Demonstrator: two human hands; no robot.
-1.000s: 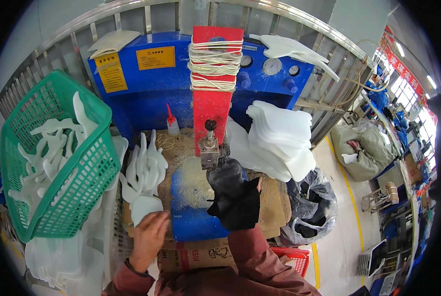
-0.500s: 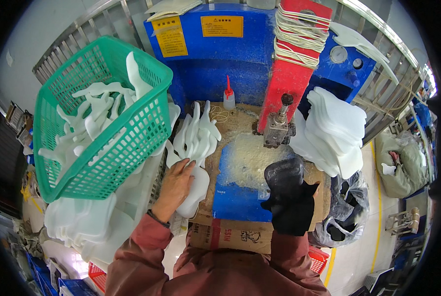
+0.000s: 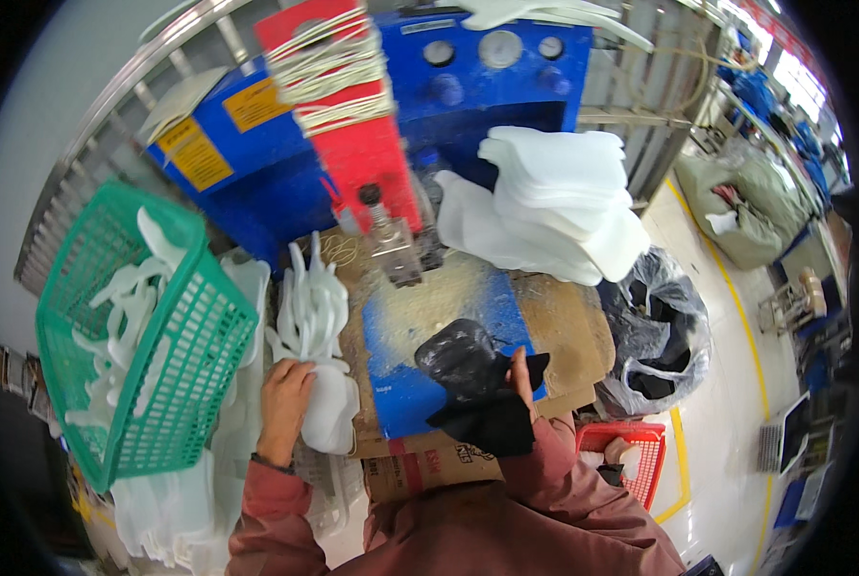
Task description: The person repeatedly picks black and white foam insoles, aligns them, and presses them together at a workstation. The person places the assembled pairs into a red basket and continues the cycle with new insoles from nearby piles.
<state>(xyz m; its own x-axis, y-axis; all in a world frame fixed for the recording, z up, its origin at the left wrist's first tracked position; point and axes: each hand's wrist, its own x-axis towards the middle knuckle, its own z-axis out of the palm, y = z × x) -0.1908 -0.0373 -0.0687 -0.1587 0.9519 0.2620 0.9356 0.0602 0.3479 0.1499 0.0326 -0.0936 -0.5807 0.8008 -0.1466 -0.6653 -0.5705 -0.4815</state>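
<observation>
My left hand point(image 3: 287, 403) rests at the left edge of the work board, its bent fingers over the upper edge of a white foam-like cut-out point(image 3: 330, 411). The thumb is hidden. Just beyond those fingers stands a bunch of curved white pieces point(image 3: 311, 305). My right hand point(image 3: 521, 382) is closed on a black cloth point(image 3: 492, 422), with the thumb side showing and other fingers covered. Joined to or lying against the cloth is a shiny black rounded pad point(image 3: 456, 357); which of these, I cannot tell. Both lie over a blue sheet point(image 3: 391, 384) dusted with pale powder.
A blue machine point(image 3: 256, 182) with a red cord-wrapped arm point(image 3: 357, 158) and metal head point(image 3: 394, 252) stands ahead. A green basket point(image 3: 175, 394) of white pieces is left. White sheets point(image 3: 554, 206), a plastic bag point(image 3: 665, 384) and a red basket point(image 3: 645, 475) are right.
The view has swung to the right, showing more of the floor and red basket. My right hand has come into sight from behind the black cloth, which has turned. My left hand stays at the white pieces.
</observation>
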